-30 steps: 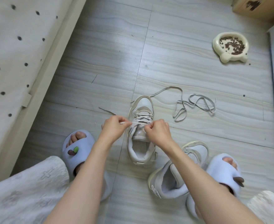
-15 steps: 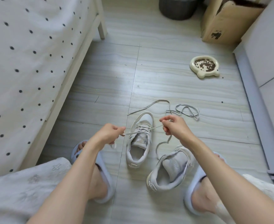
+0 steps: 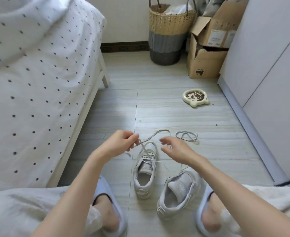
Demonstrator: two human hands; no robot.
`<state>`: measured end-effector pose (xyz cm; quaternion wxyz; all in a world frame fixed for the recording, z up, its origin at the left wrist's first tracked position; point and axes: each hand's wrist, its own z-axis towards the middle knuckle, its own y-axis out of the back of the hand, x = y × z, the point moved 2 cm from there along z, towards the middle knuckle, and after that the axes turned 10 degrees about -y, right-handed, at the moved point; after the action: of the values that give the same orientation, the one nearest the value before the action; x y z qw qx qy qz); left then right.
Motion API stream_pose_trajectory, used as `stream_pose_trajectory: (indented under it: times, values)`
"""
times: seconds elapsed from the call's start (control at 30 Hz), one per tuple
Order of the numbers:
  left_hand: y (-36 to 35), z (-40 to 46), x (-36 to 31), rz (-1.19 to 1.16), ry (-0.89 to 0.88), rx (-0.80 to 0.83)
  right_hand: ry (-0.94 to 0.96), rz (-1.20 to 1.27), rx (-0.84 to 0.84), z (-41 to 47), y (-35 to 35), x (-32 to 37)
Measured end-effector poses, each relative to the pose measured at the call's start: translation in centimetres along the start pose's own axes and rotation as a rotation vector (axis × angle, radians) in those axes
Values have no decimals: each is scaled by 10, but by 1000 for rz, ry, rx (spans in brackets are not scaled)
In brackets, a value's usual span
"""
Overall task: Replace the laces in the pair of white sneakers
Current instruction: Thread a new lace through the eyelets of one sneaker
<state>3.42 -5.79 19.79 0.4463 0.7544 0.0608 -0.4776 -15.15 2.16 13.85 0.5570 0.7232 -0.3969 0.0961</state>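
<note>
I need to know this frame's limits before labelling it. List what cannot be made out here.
- Head view: whether the right hand holds any lace; its fingers are motion-blurred.
- Where the lace pinched by the left hand enters the eyelets of the upright sneaker: too fine to trace.
- Lacing of the tilted sneaker: the right forearm covers its front.
- Contents of the cardboard box: its flaps hide them.

Matt pale wood-grain floor tiles (image 3: 158, 108) — woven wicker basket (image 3: 170, 23), brown corrugated cardboard box (image 3: 204, 65), glossy cream ceramic bowl (image 3: 192, 104).
</note>
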Motion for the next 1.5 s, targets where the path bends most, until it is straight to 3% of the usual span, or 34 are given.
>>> stream_pose_trajectory:
  times: [0.1,0.27,0.37,0.5,0.63,0.73,0.9,1.07,1.23,1.5]
  values:
    - [11,-3,-20,17,-42,20,71,227,192,2,-7,41]
    - [39,-6,-36,33,-90,-37,94,362,365,4,-3,71]
    - [46,-9,-30,-169,-73,-88,109,541,483,7,9,69]
    - [39,-10,-4,-385,13,-159,64,778,501,15,25,57]
    - [25,-13,10,-149,61,-104,104,730,507,11,22,61]
    - [18,-14,7,176,-40,-49,128,760,502,8,19,70]
    - [12,-15,4,295,-239,-275,98,871,445,13,24,73]
    - [16,-20,2,553,-481,-465,95,800,524,13,21,76]
    - [9,-18,31,750,-312,-510,83,932,490,17,19,79]
    - [-16,-31,94,606,4,-322,-71,948,479,40,-13,41]
